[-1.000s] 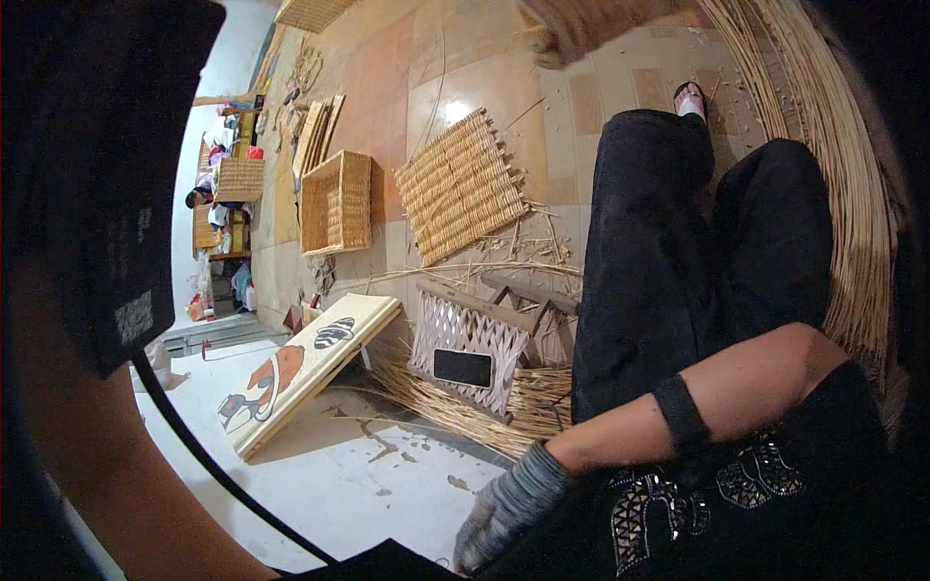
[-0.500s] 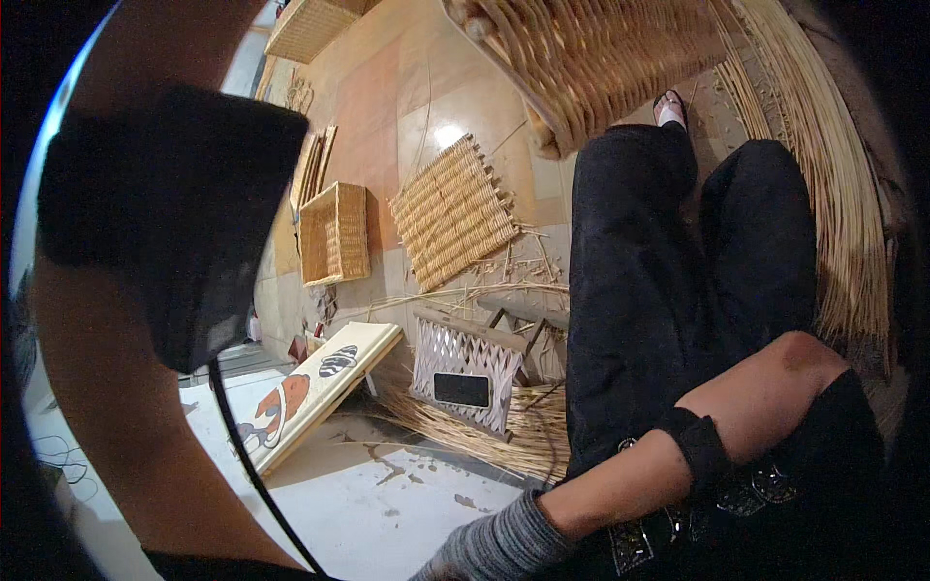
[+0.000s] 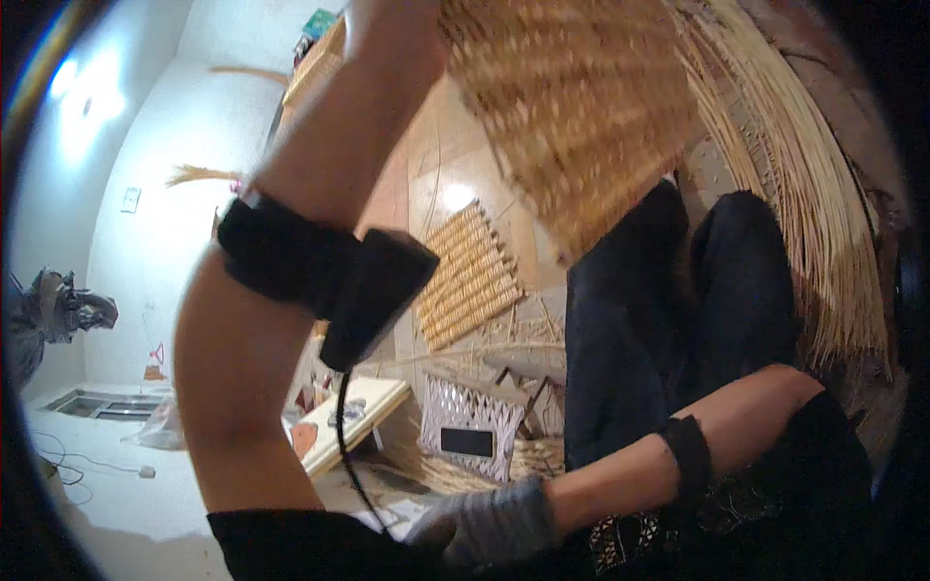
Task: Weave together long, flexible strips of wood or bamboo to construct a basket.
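The right hand [image 3: 475, 528] wears a grey glove [image 3: 513, 518]; whether its fingers hold anything cannot be determined. The left hand is out of view. The woven panel [image 3: 581, 116], golden-brown, ribbed and blurred, stands beside the left forearm [image 3: 358, 126].

I log a phone [image 3: 467, 443] near the lower edge of a lattice stool [image 3: 472, 409]; cream board [image 3: 370, 405] left of the stool. Broom [image 3: 200, 175] against the white wall [image 3: 140, 247]. Cable [image 3: 105, 469] ending in a white plug [image 3: 147, 473], lower left of view.
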A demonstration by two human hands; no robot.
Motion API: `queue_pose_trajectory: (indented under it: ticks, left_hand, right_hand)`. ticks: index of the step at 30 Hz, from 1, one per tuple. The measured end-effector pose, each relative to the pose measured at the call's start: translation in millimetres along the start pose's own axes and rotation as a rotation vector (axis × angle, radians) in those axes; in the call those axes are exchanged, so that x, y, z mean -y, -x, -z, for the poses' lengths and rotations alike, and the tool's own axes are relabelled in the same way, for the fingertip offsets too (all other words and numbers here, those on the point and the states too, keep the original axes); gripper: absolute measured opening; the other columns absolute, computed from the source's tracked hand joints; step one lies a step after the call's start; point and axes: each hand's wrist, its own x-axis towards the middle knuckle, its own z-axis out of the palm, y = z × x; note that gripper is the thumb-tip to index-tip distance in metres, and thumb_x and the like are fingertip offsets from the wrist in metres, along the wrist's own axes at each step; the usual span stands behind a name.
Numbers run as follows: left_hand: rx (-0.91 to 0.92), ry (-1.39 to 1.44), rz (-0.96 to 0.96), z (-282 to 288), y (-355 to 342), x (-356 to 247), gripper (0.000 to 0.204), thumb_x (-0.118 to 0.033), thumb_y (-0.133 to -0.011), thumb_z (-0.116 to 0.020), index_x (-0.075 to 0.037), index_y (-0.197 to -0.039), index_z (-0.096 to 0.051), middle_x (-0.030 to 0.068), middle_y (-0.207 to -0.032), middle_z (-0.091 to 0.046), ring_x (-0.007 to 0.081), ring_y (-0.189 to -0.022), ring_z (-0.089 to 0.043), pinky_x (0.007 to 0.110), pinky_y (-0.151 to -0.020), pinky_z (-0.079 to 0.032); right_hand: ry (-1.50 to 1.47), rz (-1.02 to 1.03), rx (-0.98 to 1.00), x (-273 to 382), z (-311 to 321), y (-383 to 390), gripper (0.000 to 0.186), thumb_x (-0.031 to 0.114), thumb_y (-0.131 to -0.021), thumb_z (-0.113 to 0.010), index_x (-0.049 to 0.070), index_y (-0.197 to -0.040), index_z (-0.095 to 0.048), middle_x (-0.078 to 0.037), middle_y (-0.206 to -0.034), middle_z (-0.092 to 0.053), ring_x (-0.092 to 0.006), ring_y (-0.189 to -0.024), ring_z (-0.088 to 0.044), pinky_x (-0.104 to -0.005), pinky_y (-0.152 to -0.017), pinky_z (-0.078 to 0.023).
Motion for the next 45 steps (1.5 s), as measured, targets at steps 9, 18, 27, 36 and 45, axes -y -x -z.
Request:
queue_pose_trajectory:
  ticks: [9, 18, 27, 36, 45]
  left_hand:
    - [-0.170, 0.201, 0.176, -23, -7, 34, 0.019, -0.001, -0.070, -0.066, 0.008, -0.085, -0.058, 0.0136, -0.082, -0.061, 0.0220, -0.065, -0.061, 0.035, -0.054, -0.053]
    - [-0.095, 0.219, 0.144, -48, -22, 40, 0.019, -0.002, -0.072, -0.065, 0.008, -0.085, -0.057, 0.0144, -0.081, -0.060, 0.0232, -0.065, -0.061, 0.036, -0.052, -0.053]
    - [-0.090, 0.288, 0.170, -72, -38, 36, 0.016, -0.001, -0.071, -0.064, 0.008, -0.080, -0.056, 0.0133, -0.078, -0.059, 0.0217, -0.064, -0.060, 0.036, -0.051, -0.051]
    - [0.113, -0.006, -0.044, -57, -16, 73, 0.023, -0.012, -0.082, -0.056, 0.002, -0.100, -0.058, 0.0074, -0.094, -0.059, 0.0174, -0.083, -0.057, 0.028, -0.068, -0.048]
    - [-0.199, 0.498, 0.788, 35, 194, 197, 0.046, -0.026, -0.086, -0.048, 0.001, -0.122, -0.040, 0.0126, -0.120, -0.049, 0.0264, -0.108, -0.048, 0.038, -0.093, -0.040]
  right_hand:
    - [0.058, -0.510, -0.204, -34, 43, 11, 0.035, 0.025, -0.086, -0.049, 0.005, -0.115, -0.047, -0.011, -0.107, -0.055, -0.0218, -0.101, -0.053, -0.0362, -0.088, -0.043]
    - [-0.764, -0.207, 0.069, -40, 60, 32, 0.021, 0.017, -0.086, -0.049, 0.003, -0.101, -0.052, -0.008, -0.094, -0.058, -0.0172, -0.090, -0.056, -0.0318, -0.072, -0.051]
    - [0.130, -0.121, -1.022, 35, 180, 3, 0.013, 0.012, -0.080, -0.053, 0.004, -0.084, -0.062, -0.005, -0.070, -0.061, -0.0170, -0.059, -0.058, -0.0298, -0.056, -0.047]
    - [0.485, -0.032, -0.906, -2, 219, 110, 0.019, 0.022, -0.082, -0.049, 0.005, -0.083, -0.058, -0.005, -0.067, -0.055, -0.0179, -0.060, -0.052, -0.0313, -0.054, -0.044]
    - [0.880, -1.400, -0.340, 151, 52, 376, 0.034, 0.032, -0.077, -0.058, 0.006, -0.099, -0.054, -0.012, -0.100, -0.056, -0.0245, -0.087, -0.054, -0.0355, -0.072, -0.043]
